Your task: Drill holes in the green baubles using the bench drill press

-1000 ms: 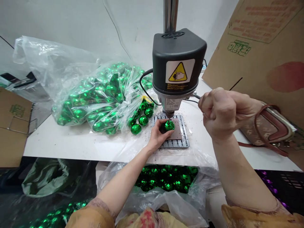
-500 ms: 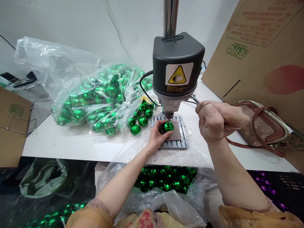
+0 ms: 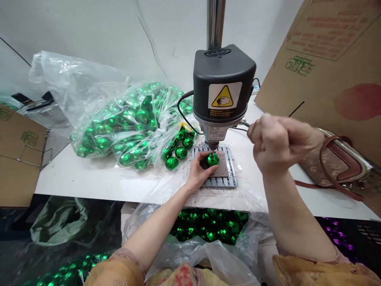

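Observation:
Thumb and fingers of my left hand (image 3: 201,171) grip a shiny green faceted ball (image 3: 213,159), a bauble by its look. It sits on a brown board (image 3: 223,169) laid over the slotted metal base (image 3: 218,182) of a bench drill press (image 3: 223,83). The drill's chuck (image 3: 213,145) is directly above the ball; whether the bit is inside it I cannot tell. My right hand (image 3: 275,143) is closed in a fist around the drill press's feed lever (image 3: 245,123), of which only the inner part shows.
A clear plastic bag (image 3: 119,123) of green balls lies left of the drill. Below the table edge, a plastic-lined container holds more green balls (image 3: 208,226). To the right are a brown handbag (image 3: 336,163) and a large cardboard box (image 3: 324,79). Dark shavings dot the table (image 3: 89,178).
My right hand has shifted slightly up and to the right on the lever. The left hand keeps the ball in place under the chuck. The whole view has shifted a little.

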The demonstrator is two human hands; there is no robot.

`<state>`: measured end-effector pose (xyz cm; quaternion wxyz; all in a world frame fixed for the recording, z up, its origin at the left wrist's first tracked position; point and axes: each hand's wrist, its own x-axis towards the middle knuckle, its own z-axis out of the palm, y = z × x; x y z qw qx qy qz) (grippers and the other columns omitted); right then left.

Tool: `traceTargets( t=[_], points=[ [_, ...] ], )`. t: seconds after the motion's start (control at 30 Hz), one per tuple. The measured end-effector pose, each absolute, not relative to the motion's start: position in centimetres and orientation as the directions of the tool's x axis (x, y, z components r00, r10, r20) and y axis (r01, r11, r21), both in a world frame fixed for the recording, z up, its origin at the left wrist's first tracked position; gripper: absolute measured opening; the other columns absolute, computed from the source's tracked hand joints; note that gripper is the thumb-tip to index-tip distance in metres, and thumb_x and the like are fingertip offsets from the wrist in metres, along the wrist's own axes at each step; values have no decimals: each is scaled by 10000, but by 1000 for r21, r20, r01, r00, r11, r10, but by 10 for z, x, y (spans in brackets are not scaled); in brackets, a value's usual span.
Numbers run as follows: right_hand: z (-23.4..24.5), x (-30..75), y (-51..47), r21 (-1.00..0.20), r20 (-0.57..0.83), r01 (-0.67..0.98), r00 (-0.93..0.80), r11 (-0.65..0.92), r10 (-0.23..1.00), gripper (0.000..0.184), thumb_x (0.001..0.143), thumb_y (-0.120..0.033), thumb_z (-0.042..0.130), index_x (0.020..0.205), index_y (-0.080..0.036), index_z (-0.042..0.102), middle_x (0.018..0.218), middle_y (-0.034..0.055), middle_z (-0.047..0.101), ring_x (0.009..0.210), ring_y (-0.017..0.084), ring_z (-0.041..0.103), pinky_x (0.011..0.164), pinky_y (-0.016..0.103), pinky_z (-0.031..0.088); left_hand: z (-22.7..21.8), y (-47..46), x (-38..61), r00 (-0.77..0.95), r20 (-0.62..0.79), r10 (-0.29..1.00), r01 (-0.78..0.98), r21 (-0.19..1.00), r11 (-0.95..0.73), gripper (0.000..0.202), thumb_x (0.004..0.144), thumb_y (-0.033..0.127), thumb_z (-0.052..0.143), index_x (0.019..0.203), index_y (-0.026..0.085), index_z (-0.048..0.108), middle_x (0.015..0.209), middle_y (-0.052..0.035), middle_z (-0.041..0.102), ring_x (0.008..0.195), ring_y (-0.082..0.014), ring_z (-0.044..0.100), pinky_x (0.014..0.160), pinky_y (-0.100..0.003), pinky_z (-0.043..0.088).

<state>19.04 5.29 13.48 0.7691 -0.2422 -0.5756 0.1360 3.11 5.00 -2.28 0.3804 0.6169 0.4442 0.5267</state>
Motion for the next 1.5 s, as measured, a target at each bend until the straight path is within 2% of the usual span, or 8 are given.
traceTargets(
  t=[0.2, 0.47, 0.63, 0.8, 0.97, 1.1, 1.2, 1.5],
  points=[
    [175, 181, 60, -566, 766, -29, 352, 824, 539, 470, 877, -126, 587, 459, -169, 376, 403, -59, 334, 378, 28, 282, 421, 267, 169, -12, 15, 18, -39, 417, 908, 346, 858, -379, 393, 769, 348, 823, 1027, 219, 556, 1119, -80, 677, 1087, -260, 663, 940, -413, 519],
    [172, 182, 58, -578, 765, 2, 349, 816, 542, 480, 893, -139, 575, 459, -166, 370, 413, -53, 351, 393, 21, 321, 438, 261, 187, -2, -77, -42, 613, 250, 750, 639, 401, -656, 422, 821, 540, 760, 1076, 236, 617, 997, -74, 663, 846, -245, 636, 729, -357, 499],
    [172, 182, 58, -584, 757, -3, 358, 811, 546, 476, 899, -149, 570, 472, -166, 361, 418, -58, 357, 393, 13, 339, 442, 244, 202, 5, -12, -68, 155, 463, 873, 832, 414, -368, 189, 1021, 260, 460, 1115, 254, 624, 1017, -92, 645, 934, -247, 651, 805, -352, 500],
    [171, 183, 57, -576, 759, -13, 362, 818, 540, 481, 895, -148, 579, 464, -166, 368, 411, -56, 371, 386, 24, 355, 437, 253, 213, 6, 47, -83, -58, 232, 971, 940, 342, -25, 189, 905, 304, 672, 1077, 226, 663, 884, -66, 600, 792, -268, 649, 735, -348, 490],
    [170, 182, 60, -554, 767, -18, 379, 833, 518, 483, 883, -172, 598, 457, -180, 371, 404, -54, 373, 380, 33, 328, 443, 277, 204, 9, 42, -72, 70, 258, 964, 832, 518, -199, 338, 842, 232, 693, 1175, 252, 636, 1064, -69, 595, 908, -238, 652, 842, -362, 512],
    [170, 182, 63, -521, 777, -41, 390, 852, 494, 477, 856, -183, 625, 447, -200, 381, 391, -52, 366, 358, 57, 304, 423, 310, 187, 16, 38, -48, 15, 253, 967, 374, 896, -240, 446, 839, 331, 697, 1237, 232, 522, 1068, -56, 641, 905, -189, 648, 783, -307, 538],
    [169, 183, 65, -505, 781, -66, 389, 860, 489, 466, 845, -186, 641, 449, -211, 398, 386, -52, 366, 351, 68, 291, 413, 322, 178, 17, 44, -30, 105, 96, 990, 86, 991, -105, 415, 840, 415, 682, 1177, 208, 556, 990, -51, 667, 831, -171, 645, 670, -269, 514],
    [166, 185, 66, -504, 797, -82, 339, 860, 500, 488, 891, -213, 615, 477, -188, 357, 400, -72, 335, 363, 38, 303, 393, 258, 200, 9, 65, -15, 268, 73, 961, 295, 943, -154, 509, 729, 372, 823, 1146, 160, 622, 1062, -72, 700, 819, -151, 618, 738, -273, 487]
  ],
)
